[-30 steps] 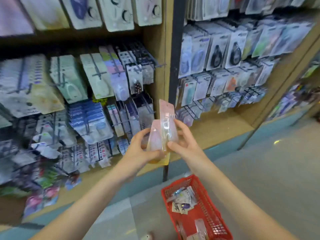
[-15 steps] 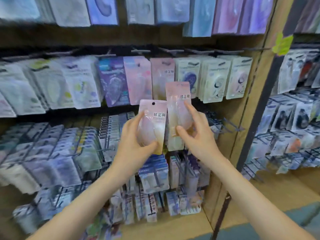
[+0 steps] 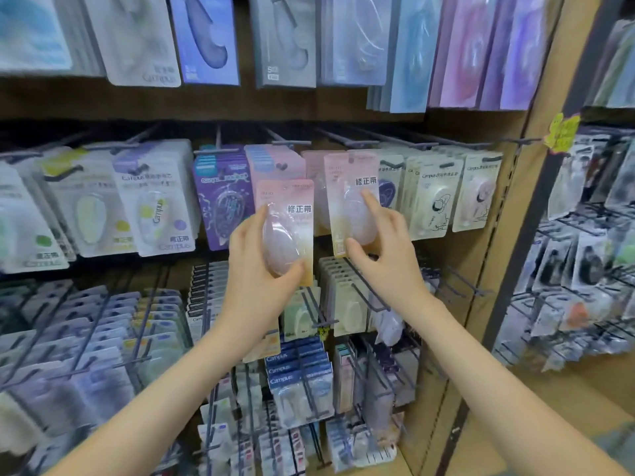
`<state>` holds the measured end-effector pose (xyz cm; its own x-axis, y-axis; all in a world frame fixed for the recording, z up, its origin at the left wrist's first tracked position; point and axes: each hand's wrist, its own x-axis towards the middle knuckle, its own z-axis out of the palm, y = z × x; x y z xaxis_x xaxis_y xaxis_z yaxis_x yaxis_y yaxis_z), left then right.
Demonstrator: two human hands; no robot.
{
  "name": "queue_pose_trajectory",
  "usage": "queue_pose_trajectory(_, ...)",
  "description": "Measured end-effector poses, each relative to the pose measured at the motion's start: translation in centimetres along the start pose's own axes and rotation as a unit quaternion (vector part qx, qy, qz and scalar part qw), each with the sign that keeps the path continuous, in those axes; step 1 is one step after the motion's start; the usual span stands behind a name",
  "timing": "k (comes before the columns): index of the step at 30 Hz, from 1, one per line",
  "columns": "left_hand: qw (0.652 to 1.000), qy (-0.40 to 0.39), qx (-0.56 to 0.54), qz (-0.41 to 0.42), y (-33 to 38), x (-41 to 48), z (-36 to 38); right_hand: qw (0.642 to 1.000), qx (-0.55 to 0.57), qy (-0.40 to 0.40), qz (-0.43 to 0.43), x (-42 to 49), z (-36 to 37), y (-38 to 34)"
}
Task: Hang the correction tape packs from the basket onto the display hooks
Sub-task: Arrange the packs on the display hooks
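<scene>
Our left forearm [image 3: 165, 389] rises from seven o'clock, our right forearm [image 3: 498, 379] from five. Our left hand [image 3: 257, 269] wraps thumb and fingers round one pink correction tape pack [image 3: 292, 201], held upright. At its two o'clock our right hand [image 3: 388, 249] pinches a second pink pack [image 3: 347, 187], index finger straight on the blister and thumb at the bottom edge. Its top is level with the hanging pink packs [image 3: 275, 163] under the display hooks [image 3: 290, 143].

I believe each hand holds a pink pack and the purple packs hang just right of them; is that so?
Not quite: in the head view the purple packs hang left of them. The left hand holds one pink pack, the right hand another.
</scene>
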<state>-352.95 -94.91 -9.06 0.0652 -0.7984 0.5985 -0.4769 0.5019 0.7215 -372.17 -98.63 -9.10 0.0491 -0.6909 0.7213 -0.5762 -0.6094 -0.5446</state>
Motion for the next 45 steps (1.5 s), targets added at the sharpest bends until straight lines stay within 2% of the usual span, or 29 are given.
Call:
queue_pose_trajectory(9, 1.0, 0.024, 0.018, 0.002, -0.8, 0.8, 0.8, 0.999, 0.0, 0.006, -0.032, -0.2, 0.5, 0.8)
queue_pose_trajectory(18, 0.997, 0.038, 0.065, 0.028, -1.3, 1.0, 0.9, 0.997, -0.022, 0.039, -0.058, 0.3, 0.8, 0.7)
queue_pose_trajectory(28, 0.996, 0.05, 0.067, 0.043, -2.1, 1.5, 1.4, 0.992, -0.043, 0.093, -0.071, -0.2, 0.8, 1.3)
queue_pose_trajectory(32, 0.994, 0.064, 0.063, 0.055, -2.2, 1.5, 1.6, 0.995, -0.036, 0.076, -0.048, 0.0, 1.3, 1.2)
queue_pose_trajectory(40, 0.993, 0.062, 0.06, 0.082, -2.3, 1.4, 2.2, 0.995, -0.064, -0.061, 0.053, 3.2, 2.5, 1.3)
queue_pose_trajectory(43, 0.991, 0.063, 0.061, 0.101, -2.3, 1.1, 2.6, 0.996, -0.054, -0.033, 0.056, 2.7, 2.3, 0.8)
queue_pose_trajectory(45, 0.99, 0.062, 0.056, 0.112, -2.3, 0.9, 3.0, 0.998, 0.049, -0.011, 0.039, 1.7, 2.0, -0.2)
